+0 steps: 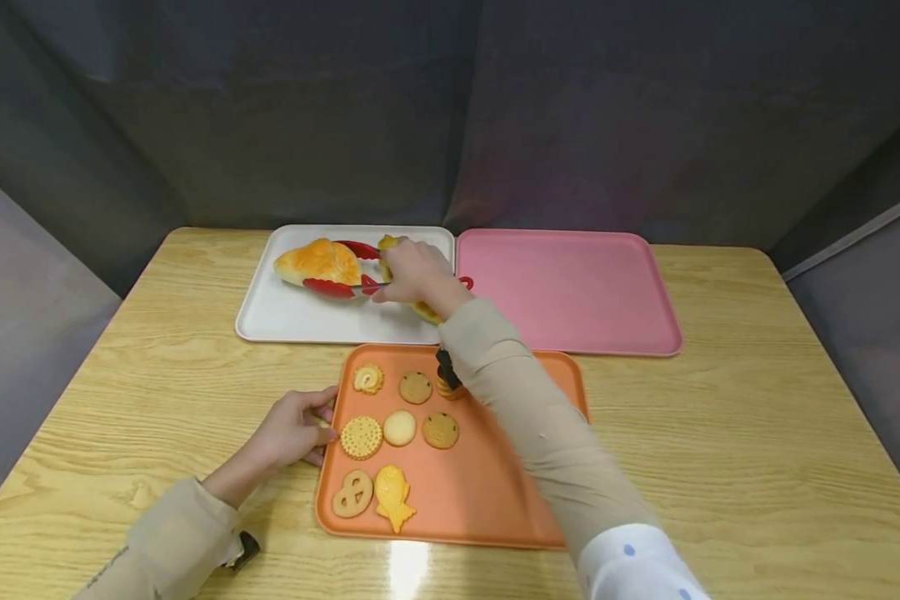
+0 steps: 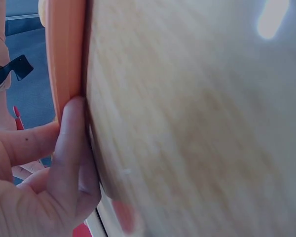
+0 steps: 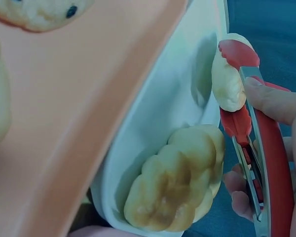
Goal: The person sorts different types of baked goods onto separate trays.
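Observation:
My right hand (image 1: 416, 271) grips red-and-metal tongs (image 3: 269, 163) over the white tray (image 1: 262, 321). Between the tongs' red tips sits a golden-topped bread roll (image 1: 318, 260), seen end-on as a pale roll (image 3: 228, 81) in the right wrist view. A braided loaf (image 3: 180, 180) lies in the white tray, mostly covered by the right hand in the head view. At the left side of the orange tray (image 1: 495, 500), my left hand (image 1: 292, 429) pinches the rim (image 2: 66, 54) between thumb and fingers.
On the orange tray lie several cookies, among them a pretzel (image 1: 352, 493), a fish-shaped cookie (image 1: 393, 496) and a chocolate-chip cookie (image 1: 440, 430). A pink tray (image 1: 562, 292) adjoins the white one on the right. Behind them hangs a dark curtain (image 1: 307, 117).

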{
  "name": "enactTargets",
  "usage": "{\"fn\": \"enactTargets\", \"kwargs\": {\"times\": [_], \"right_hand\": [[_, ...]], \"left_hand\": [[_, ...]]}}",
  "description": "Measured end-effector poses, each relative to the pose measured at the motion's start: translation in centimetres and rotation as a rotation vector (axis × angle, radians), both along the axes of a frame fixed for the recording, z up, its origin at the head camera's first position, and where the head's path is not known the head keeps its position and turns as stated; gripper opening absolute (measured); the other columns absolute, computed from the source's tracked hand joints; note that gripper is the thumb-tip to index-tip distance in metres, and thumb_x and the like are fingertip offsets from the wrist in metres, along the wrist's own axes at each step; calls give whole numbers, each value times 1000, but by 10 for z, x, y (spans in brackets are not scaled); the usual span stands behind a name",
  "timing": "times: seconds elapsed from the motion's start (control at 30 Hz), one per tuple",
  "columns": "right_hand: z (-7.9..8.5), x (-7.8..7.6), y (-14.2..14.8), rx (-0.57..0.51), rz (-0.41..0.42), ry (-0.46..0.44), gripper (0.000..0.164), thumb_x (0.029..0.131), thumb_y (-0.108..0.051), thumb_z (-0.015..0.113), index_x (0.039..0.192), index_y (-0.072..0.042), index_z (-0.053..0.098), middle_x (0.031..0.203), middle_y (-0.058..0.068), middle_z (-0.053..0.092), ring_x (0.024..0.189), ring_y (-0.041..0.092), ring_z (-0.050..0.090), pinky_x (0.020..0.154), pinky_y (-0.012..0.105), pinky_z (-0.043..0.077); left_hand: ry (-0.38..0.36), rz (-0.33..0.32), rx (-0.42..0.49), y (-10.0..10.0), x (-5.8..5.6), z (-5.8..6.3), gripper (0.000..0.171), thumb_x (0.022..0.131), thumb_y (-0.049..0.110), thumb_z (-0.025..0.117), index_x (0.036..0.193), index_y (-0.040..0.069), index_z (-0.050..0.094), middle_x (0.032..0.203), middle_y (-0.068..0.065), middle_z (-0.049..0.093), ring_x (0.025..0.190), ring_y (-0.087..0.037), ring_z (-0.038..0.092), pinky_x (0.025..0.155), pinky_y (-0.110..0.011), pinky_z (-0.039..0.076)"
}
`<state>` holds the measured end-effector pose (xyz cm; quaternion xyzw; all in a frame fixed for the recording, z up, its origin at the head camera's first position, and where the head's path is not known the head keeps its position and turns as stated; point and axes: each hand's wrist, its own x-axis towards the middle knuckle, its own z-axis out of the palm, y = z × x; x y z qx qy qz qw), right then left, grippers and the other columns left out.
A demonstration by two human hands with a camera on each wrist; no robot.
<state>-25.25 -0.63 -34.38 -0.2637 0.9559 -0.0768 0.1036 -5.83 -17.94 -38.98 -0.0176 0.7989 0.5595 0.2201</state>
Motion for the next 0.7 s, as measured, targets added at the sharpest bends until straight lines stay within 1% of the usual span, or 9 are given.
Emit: {"fn": "enactTargets", "kwargs": {"times": [0.13,0.23,0.33,0.4,0.43,0.5,0.6,0.63,0.7], "right_hand": [[-3,0,0,26,10,17,41,73,-52,67,81,-14,56,85,4,49,80,19,46,64,29,42],[-4,1,0,23,1,12,41,72,-52,67,78,-13,56,83,4,49,80,18,46,63,28,42],[-4,2,0,10,-15,6,42,71,-52,69,78,-13,56,84,4,49,80,18,46,62,28,42],[-4,3,0,7,-24,0,44,69,-53,69,82,-13,57,85,4,48,79,19,46,62,28,43],[-4,3,0,5,-26,-1,47,69,-54,70,87,-12,59,86,4,47,80,19,47,63,28,43],[-3,3,0,3,-31,-4,58,68,-55,70,102,-10,60,90,5,47,80,19,47,64,29,44],[0,3,1,-1,-42,-15,79,67,-57,70,126,-9,51,97,6,45,81,21,48,66,29,46],[1,3,2,-5,-46,-17,84,66,-57,70,131,-9,47,99,7,45,81,21,48,67,29,46],[3,4,4,-17,-50,-16,89,66,-58,70,136,-11,42,102,8,45,81,21,48,68,29,46]], "left_hand": [[2,-5,-1,0,-1,-1,62,81,-15,53,137,-11,28,90,-18,48,56,-24,60,47,-38,56],[1,-4,-2,0,-1,-1,61,81,-15,52,137,-11,29,90,-18,48,56,-23,60,47,-38,56],[-1,-2,-5,0,-2,-1,61,81,-15,52,137,-11,29,91,-18,49,55,-22,59,47,-38,56],[0,-3,-6,0,-2,-1,61,81,-15,52,137,-11,29,91,-18,49,55,-22,59,47,-38,56],[0,-4,-5,0,-2,-1,62,81,-14,52,137,-10,28,91,-18,49,55,-22,59,47,-38,56],[0,-4,-4,0,-2,-1,62,81,-14,53,137,-10,28,91,-19,49,55,-22,59,46,-38,55],[0,-5,-2,0,-3,-1,62,80,-14,53,138,-9,29,92,-19,49,55,-23,59,47,-38,56],[1,-6,-2,0,-3,-1,62,80,-15,52,138,-9,29,92,-19,49,55,-23,59,47,-38,56],[2,-8,-5,0,-4,-1,62,80,-14,53,138,-9,29,92,-19,49,55,-22,59,47,-39,56]]}}
